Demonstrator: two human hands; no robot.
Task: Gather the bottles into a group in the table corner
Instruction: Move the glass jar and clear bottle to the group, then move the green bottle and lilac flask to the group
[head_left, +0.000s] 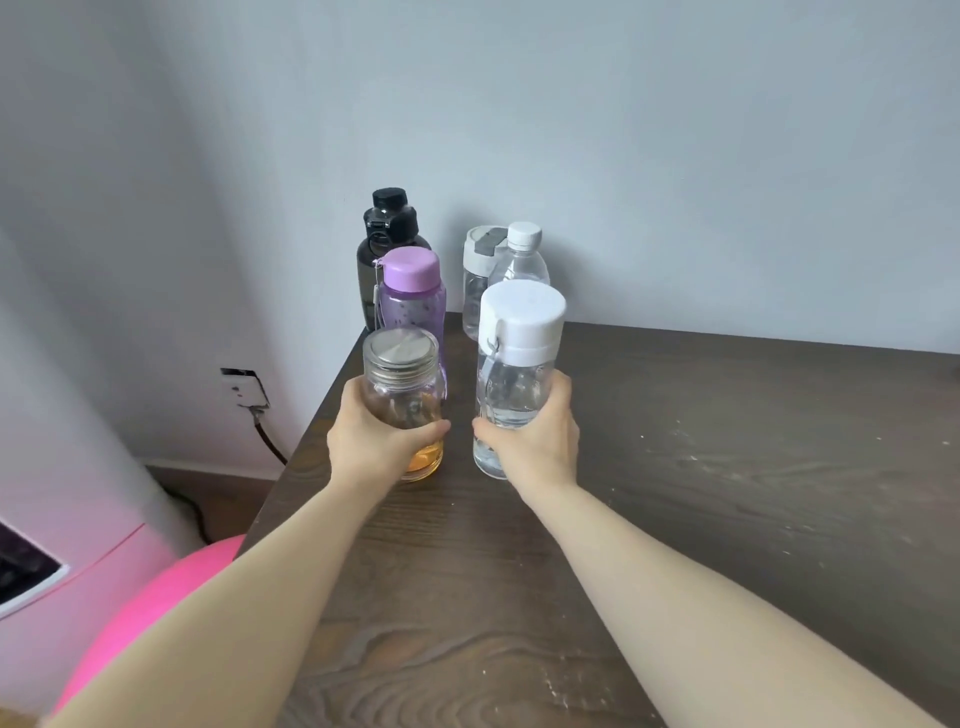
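Note:
My left hand (371, 441) grips a clear glass bottle (404, 384) with a metal lid and an amber base, upright near the table's left edge. My right hand (540, 441) grips a tall clear bottle with a white cap (519, 332), upright beside it. Behind them in the back left corner stand a purple bottle (410, 291), a dark smoky bottle with a black cap (392, 228), a clear tumbler with a grey-white flip lid (480, 270) and a plastic water bottle with a white screw cap (522, 254).
The dark wooden table (701, 467) stretches right and toward me. A pale wall stands behind the bottles. Left of the table edge are a wall socket with a cable (244, 389) and a pink round object (156, 608) below.

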